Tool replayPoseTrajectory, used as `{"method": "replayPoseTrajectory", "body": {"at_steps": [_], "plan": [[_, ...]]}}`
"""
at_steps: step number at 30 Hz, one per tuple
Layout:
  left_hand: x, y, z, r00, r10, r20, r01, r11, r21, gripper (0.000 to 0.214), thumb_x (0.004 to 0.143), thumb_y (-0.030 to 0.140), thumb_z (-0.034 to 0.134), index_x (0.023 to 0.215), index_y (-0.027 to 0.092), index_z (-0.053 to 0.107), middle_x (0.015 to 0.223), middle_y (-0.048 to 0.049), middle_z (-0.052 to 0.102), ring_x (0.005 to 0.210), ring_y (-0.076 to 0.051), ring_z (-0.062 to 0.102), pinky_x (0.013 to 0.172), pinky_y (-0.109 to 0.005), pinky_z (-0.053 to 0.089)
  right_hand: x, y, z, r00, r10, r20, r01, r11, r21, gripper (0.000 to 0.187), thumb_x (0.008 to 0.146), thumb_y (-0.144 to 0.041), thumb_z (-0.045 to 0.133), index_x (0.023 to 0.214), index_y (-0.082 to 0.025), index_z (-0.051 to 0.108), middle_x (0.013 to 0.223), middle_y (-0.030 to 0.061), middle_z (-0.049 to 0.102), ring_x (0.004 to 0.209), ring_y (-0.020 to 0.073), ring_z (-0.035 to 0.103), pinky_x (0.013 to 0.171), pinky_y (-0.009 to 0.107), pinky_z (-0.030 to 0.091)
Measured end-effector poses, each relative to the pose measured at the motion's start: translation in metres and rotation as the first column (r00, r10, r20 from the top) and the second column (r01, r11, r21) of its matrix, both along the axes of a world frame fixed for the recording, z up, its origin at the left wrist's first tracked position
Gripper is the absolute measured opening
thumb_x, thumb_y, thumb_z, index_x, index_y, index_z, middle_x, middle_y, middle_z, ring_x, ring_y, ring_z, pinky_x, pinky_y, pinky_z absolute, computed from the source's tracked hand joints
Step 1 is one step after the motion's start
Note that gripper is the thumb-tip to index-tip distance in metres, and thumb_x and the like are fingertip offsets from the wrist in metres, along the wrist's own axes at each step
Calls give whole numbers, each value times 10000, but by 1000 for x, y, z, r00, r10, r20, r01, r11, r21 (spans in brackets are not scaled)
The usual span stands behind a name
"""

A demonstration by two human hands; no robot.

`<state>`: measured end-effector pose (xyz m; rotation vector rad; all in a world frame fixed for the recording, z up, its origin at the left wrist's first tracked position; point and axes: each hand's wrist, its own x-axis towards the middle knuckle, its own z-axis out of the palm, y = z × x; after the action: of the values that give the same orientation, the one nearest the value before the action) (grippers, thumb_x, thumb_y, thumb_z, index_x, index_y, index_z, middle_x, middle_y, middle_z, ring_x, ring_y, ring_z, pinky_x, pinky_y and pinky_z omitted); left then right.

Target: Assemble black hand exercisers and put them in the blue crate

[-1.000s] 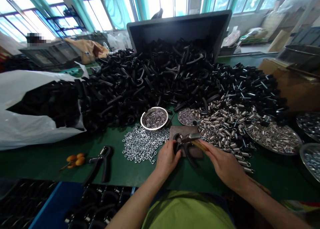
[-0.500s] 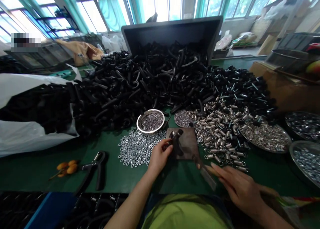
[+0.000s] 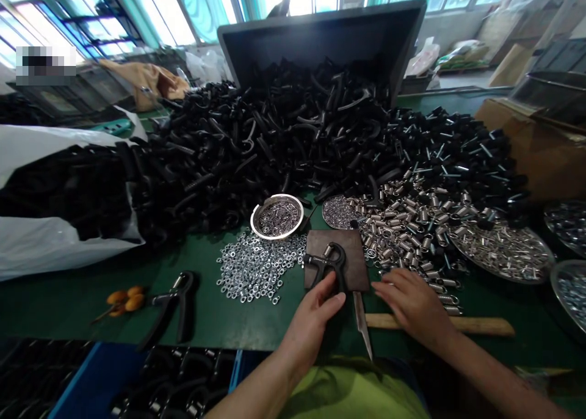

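Note:
My left hand [image 3: 314, 318] has its thumb and fingers closed on a black hand grip exerciser [image 3: 339, 257] with a small coil spring near its top. The exerciser rests on a square metal plate [image 3: 359, 242] on the bench. My right hand [image 3: 419, 306] is empty, its fingers stretched toward the plate's right edge. Beneath it lies a hammer, with its wooden handle [image 3: 488, 326] pointing right and its narrow metal head [image 3: 361, 326] just below the plate. Springs [image 3: 421, 223] are heaped beyond the right hand.
Loose nuts [image 3: 251, 266] and a bowl of pins [image 3: 279, 217] lie left of the plate. A large grey bin [image 3: 320, 31] spills black handles across the back. Another exerciser [image 3: 183, 309] and orange fruits [image 3: 126, 300] are at left. A blue crate [image 3: 82, 370] stands below the bench edge.
The hammer has been let go and now lies on the bench. My right hand has moved left toward the plate. The exerciser has been turned on the plate in my left hand.

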<state>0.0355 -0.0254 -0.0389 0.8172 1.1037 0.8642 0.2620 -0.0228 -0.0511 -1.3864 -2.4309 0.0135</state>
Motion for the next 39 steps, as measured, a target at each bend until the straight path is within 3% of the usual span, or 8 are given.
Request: {"method": "replayPoseTrajectory", "body": {"at_steps": [4,7,11,14,19,25,34,39], "plan": [[-14,43,8,938,11,-348,121,927,355,364,807,265,572,1166,210,591,1233,-83,576,1116,-208,543,952,-361,436,-18,82,19,996,-88,7,89,994,-65,258,902,-190,425,978,-164,670,932,81,644,943,204,512,839,325,409],[-12,102,5,741,171,-650,284,797,533,240,823,245,548,1031,187,652,1045,-71,627,983,-189,570,864,-326,461,-35,141,24,970,-175,172,198,972,-128,255,889,-192,435,929,-170,686,937,90,646,977,219,509,835,316,411],[10,174,-5,341,286,-896,574,691,439,228,845,259,522,1006,180,662,982,-72,618,980,-201,540,895,-333,420,-52,187,19,947,-211,244,255,953,-162,219,834,-129,479,895,-129,689,952,144,655,991,241,529,787,312,428],[28,203,-14,238,284,-929,633,680,370,197,809,257,566,937,152,673,988,-100,610,1017,-233,517,893,-336,415,-55,197,13,934,-242,265,297,935,-192,244,822,-94,454,890,-113,688,943,161,667,956,235,565,756,307,440],[39,218,-28,205,249,-947,656,683,321,143,818,205,535,875,157,656,942,-97,623,985,-218,543,864,-310,430,-48,198,9,940,-275,203,319,920,-229,239,816,-143,469,924,-104,679,976,169,663,979,234,579,787,310,430],[40,221,-36,217,241,-946,637,699,324,237,887,176,391,1010,107,582,1026,-146,605,970,-219,578,831,-317,443,-39,192,15,943,-331,-25,313,911,-268,244,829,-204,430,941,-148,639,897,105,676,877,211,606,765,310,426],[39,228,-41,323,145,-935,646,688,329,179,797,229,557,951,156,610,992,-85,617,924,-203,596,809,-274,446,-41,143,2,916,-186,-355,14,900,-435,168,828,-237,459,927,-181,582,741,-12,668,593,115,588,581,235,443],[40,232,-42,398,109,-911,598,722,347,88,771,183,569,807,146,639,935,-88,624,892,-203,596,824,-286,436,-53,130,-2,914,-80,-398,-105,900,-423,80,788,-206,562,772,-195,640,777,-2,642,719,131,591,672,248,437]]}}
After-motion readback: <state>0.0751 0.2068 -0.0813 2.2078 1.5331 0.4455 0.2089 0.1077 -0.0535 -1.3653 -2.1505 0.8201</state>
